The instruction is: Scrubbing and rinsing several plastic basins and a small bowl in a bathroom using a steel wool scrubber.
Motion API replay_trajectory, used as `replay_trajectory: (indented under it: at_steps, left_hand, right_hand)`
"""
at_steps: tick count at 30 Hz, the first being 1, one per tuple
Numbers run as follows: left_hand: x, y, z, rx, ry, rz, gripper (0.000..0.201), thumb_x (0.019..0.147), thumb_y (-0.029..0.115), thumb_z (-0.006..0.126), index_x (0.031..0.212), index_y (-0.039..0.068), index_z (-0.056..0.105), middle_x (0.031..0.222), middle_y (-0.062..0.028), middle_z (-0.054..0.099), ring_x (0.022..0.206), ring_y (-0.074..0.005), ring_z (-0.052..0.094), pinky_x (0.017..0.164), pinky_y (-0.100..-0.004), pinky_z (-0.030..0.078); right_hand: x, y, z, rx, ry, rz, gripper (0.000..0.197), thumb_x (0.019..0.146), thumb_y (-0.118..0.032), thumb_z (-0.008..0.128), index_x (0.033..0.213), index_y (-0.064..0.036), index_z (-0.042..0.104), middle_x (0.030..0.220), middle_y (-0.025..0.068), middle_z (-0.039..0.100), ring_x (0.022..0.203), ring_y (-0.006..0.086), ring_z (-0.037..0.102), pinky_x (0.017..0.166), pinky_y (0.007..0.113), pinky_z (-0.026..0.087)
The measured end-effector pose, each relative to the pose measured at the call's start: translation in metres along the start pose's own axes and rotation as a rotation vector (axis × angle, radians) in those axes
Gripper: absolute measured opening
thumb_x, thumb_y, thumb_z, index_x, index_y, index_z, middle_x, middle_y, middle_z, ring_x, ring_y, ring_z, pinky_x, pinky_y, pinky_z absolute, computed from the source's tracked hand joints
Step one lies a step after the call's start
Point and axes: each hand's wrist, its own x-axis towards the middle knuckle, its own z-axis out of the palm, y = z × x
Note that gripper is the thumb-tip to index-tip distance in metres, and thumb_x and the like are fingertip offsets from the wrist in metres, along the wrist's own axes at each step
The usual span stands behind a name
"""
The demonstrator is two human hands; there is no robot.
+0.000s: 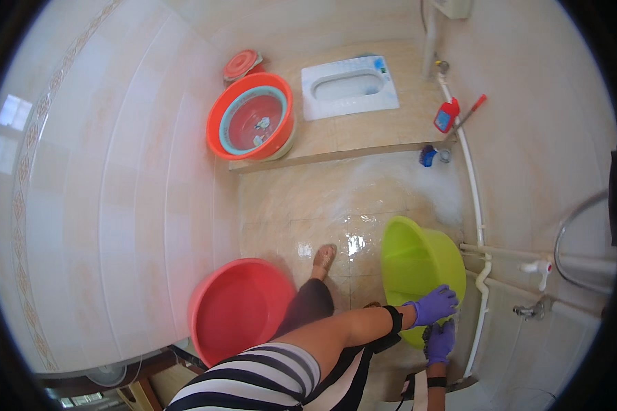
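A lime-green basin (406, 257) stands tilted on the wet floor at the right, its inside partly facing me. My left hand (434, 306), in a purple glove, reaches across and lies over the basin's near right side, fingers curled on it. Just below it is my right hand (441, 342), also gloved in purple, close against the basin's near end. A dark, mesh-like scrubber (427, 334) shows at the right hand's fingers, which are closed about it. The right palm and part of the scrubber are hidden.
A red basin (240, 312) stands left of my bare foot. On the raised step are nested orange basins (221, 137) and a squat toilet (311, 103). Along the right wall are a red bottle (446, 116), a blue-headed brush (428, 156), white pipes (470, 164) and taps (536, 268). Suds wet the floor.
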Motion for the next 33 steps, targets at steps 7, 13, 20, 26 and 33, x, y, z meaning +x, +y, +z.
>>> replay_trajectory:
  at_steps: [7,13,20,26,33]
  left_hand:
    - [-0.142,-0.150,-0.045,-0.554,0.541,-0.976,0.049,0.078,0.018,0.059,0.122,0.005,0.044,0.118,-0.0152,0.049,0.107,-0.0261,0.048,0.092,-0.0342,0.038]
    - [-0.494,-0.346,-0.061,-1.003,1.207,-1.679,0.071,0.082,0.039,0.057,0.136,0.010,0.021,0.119,-0.0131,0.048,0.098,-0.0209,0.050,0.084,-0.0316,0.040]
    - [-0.439,-0.422,-0.172,-1.412,1.589,-1.708,0.086,0.081,0.050,0.052,0.139,0.015,0.000,0.134,-0.0169,0.029,0.112,-0.0261,0.044,0.095,-0.0415,0.032]
    - [-0.478,-0.469,-0.162,-1.498,1.864,-1.267,0.070,0.080,0.043,0.058,0.128,0.011,0.019,0.103,-0.0107,0.050,0.074,-0.0173,0.053,0.061,-0.0298,0.044]
    - [-0.476,-0.469,-0.236,-1.864,1.742,-1.180,0.018,0.081,0.023,0.056,0.080,0.008,0.048,0.067,-0.0051,0.053,0.041,-0.0056,0.037,0.032,-0.0136,0.028]
  right_hand:
    - [0.026,0.038,0.021,0.355,-0.081,0.235,0.038,0.079,-0.012,0.054,0.108,0.0107,0.047,0.096,0.0200,0.054,0.081,0.0273,0.052,0.075,0.033,0.042]
    - [0.023,0.014,0.074,0.013,-0.141,0.079,0.012,0.077,-0.010,0.050,0.075,0.0009,0.046,0.060,0.0062,0.046,0.053,0.0129,0.040,0.046,0.030,0.034]
    - [-0.022,0.034,0.035,0.500,0.190,0.647,0.021,0.074,-0.014,0.051,0.070,0.0058,0.045,0.057,0.0164,0.048,0.057,0.0265,0.047,0.054,0.039,0.038]
    - [-0.013,-0.113,0.021,-0.437,-0.021,0.386,0.022,0.073,-0.014,0.052,0.076,0.0071,0.047,0.065,0.0215,0.052,0.061,0.0324,0.050,0.059,0.040,0.040]
    - [0.022,-0.245,0.018,0.355,-0.071,0.342,0.029,0.079,-0.002,0.051,0.106,0.0053,0.051,0.088,0.0087,0.057,0.073,0.0149,0.051,0.065,0.028,0.043]
